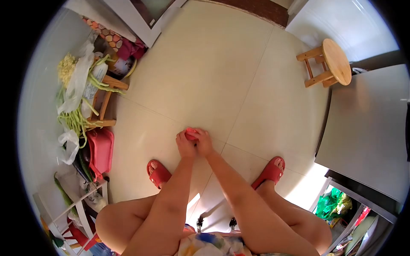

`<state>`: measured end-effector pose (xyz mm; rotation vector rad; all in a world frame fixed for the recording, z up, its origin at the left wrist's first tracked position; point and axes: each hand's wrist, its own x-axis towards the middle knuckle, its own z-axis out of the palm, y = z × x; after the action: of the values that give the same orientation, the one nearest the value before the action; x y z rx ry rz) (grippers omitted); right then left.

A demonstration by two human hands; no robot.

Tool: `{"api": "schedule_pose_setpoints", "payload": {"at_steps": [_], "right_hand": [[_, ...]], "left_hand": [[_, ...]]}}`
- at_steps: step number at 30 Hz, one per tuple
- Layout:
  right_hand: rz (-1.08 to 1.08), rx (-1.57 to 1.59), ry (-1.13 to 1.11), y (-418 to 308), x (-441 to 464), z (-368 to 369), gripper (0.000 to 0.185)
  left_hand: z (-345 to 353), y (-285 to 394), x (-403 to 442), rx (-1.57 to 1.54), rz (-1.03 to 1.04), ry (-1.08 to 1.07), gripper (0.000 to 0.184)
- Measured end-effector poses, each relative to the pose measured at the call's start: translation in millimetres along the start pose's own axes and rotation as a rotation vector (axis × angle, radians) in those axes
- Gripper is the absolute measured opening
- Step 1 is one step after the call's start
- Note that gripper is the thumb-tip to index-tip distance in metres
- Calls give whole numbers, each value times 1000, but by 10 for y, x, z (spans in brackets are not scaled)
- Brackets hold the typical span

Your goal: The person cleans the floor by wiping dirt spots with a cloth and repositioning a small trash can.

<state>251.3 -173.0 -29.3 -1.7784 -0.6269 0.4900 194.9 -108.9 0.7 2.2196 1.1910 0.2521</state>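
Observation:
Out in front of my knees, both hands meet around a small pinkish-red object [191, 133]. Its kind I cannot make out, since fingers cover much of it. My left hand [185, 146] has its fingers curled against the object's left side. From the right, my right hand [202, 142] closes over it, with fingers laid across its top. The hands are close together above the pale tiled floor [192, 77]. My feet, in red slippers [159, 174], rest on the floor on either side.
At left, a wooden stool [104, 102] bears long green beans [77, 121] and plastic bags. Below it are a red plastic basket [101, 151] and a white rack [92, 192]. On the right stand a round wooden stool [337, 62], a grey cabinet [363, 132] and a shelf holding green bags [331, 205].

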Motion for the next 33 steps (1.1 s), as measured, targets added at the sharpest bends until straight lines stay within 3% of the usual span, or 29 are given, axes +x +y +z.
{"api": "schedule_pose_setpoints", "payload": {"at_steps": [1,3,5,8,11,13,15,18,21,22,26,28,30,33], "right_hand": [[-115,-90,-64,1,-4,-61,32],[397,1271,-30,20,90,-301,21],[256,1262,235,97,79,-817,19],[196,1132,622,391,-1,-1421,20],[384,995,745,306,-177,-1336,29],[75,80,576,492,-401,-821,45],[-52,-592,363,56,-473,-430,51],[-131,-146,118,15,-449,14,50],[-176,-93,141,-31,-313,22,49],[-211,-223,192,-12,-216,-130,49],[-36,-175,351,498,-45,-457,52],[-24,-292,353,373,-11,-378,54],[-83,-545,284,75,-143,-134,56],[-128,-484,131,-209,-322,310,54]], "left_hand": [[-25,-78,-30,-3,16,-6,46],[-81,-250,-134,-3,44,-25,45],[-190,-221,-254,-41,48,-17,47],[-227,-319,-447,-50,29,19,48],[-181,-545,-623,-57,-26,51,46],[-199,-650,-741,-69,-49,58,46],[-258,-703,-834,-84,-53,73,46],[-376,-728,-915,-193,-9,147,48],[-457,-830,-886,-169,-104,124,47],[-506,-850,-866,-176,-118,123,47],[-584,-952,-827,-181,-179,136,46],[-605,-993,-779,-171,-203,150,46],[-641,-999,-736,-157,-216,151,46],[-671,-1023,-716,-155,-205,163,46]]}}
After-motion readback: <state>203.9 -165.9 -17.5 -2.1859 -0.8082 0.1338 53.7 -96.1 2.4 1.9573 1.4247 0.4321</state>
